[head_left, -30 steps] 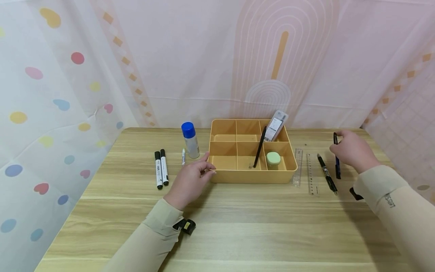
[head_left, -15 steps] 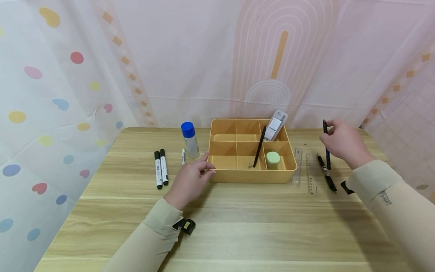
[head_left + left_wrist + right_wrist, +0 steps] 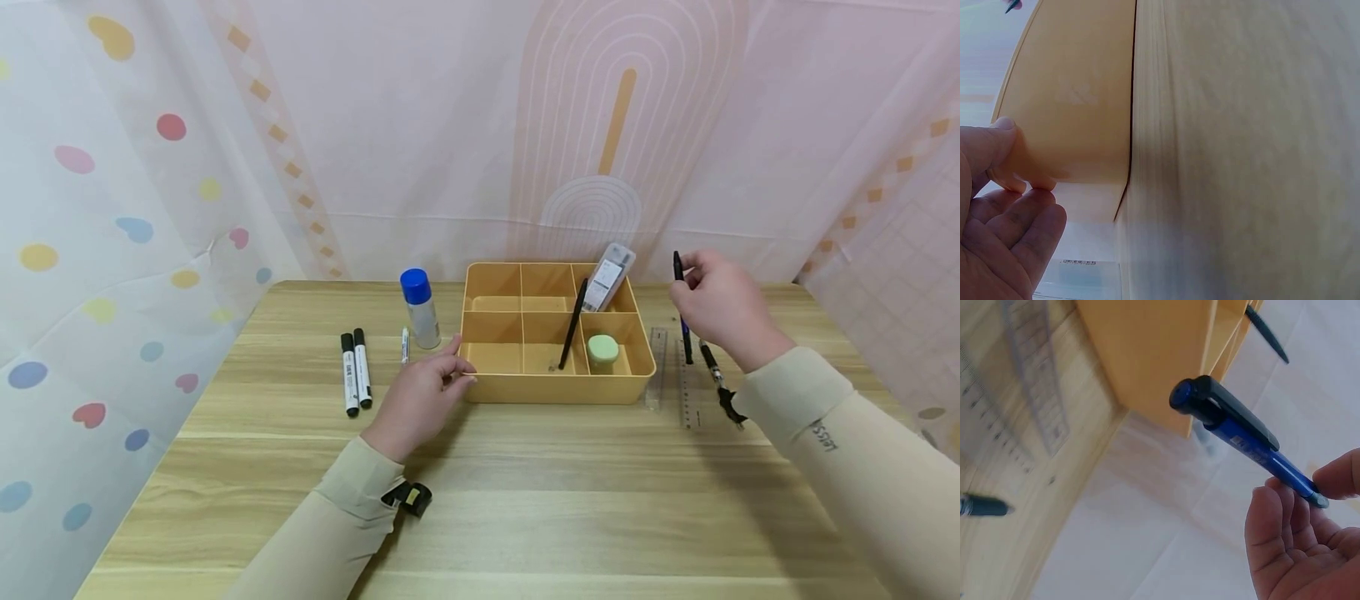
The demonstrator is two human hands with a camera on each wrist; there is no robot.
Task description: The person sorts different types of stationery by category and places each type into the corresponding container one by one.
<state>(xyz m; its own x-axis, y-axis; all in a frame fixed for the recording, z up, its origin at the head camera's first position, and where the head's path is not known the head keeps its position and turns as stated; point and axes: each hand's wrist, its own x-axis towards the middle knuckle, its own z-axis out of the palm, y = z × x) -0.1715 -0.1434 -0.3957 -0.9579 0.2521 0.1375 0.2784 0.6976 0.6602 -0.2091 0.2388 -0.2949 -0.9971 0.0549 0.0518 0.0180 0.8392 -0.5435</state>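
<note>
My left hand holds the front left corner of a yellow-orange divided storage box; in the left wrist view, its thumb presses one face and fingers touch around the corner. To the right of the box, my right hand is raised over the table. It pinches a blue pen with a black clip near one end, between thumb and fingers. Inside the box, a black pen leans in a front compartment, a pale green rounded block sits front right, and a clear case stands tilted at the back right.
Two clear rulers and a black pen lie on the wooden table right of the box. On the left are two black-capped markers, a small white tube-like pen and a blue-capped bottle. A patterned cloth hangs behind.
My right hand has lifted the blue pen and carried it left toward the box, passing over the black pen to the rulers. My left hand stays on the box corner.
</note>
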